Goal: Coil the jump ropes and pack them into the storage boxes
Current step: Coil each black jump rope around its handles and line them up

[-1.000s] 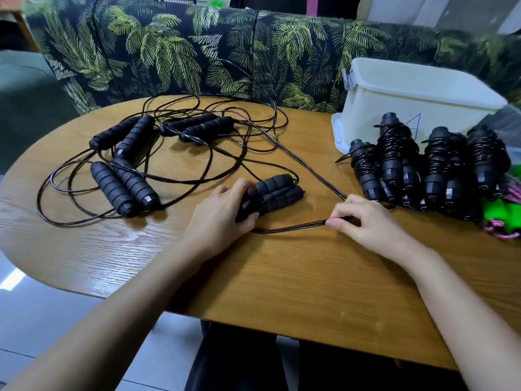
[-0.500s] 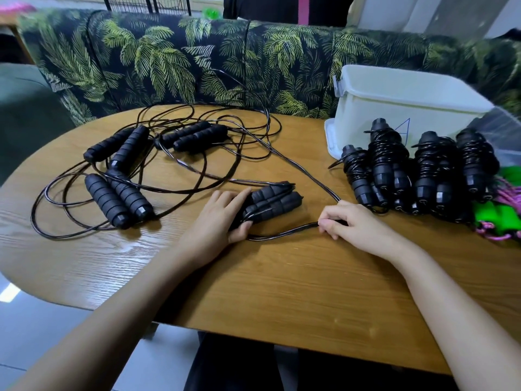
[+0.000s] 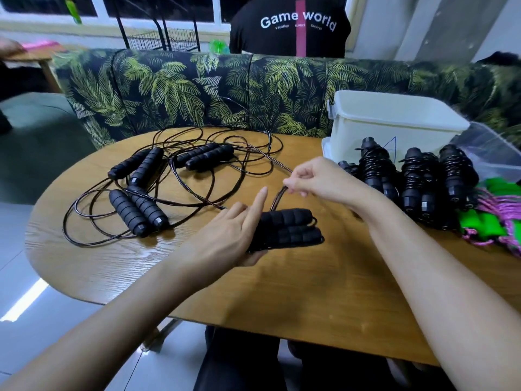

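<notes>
Left hand grasps a pair of black foam handles side by side just above the wooden table, index finger lifted straight; right hand, up and to its right, pinches the thin black cord rising from those handles; loose jump ropes sprawl beyond the left hand; coiled bundles stand just past the right wrist, before the white storage box.

oval wood-grain table w/ glossy top | dark sofa w/ green palm-leaf print along table's far edge | person in black "Game world" tee behind sofa | black wire rack far left by window | grey tiled floor off table's left edge
</notes>
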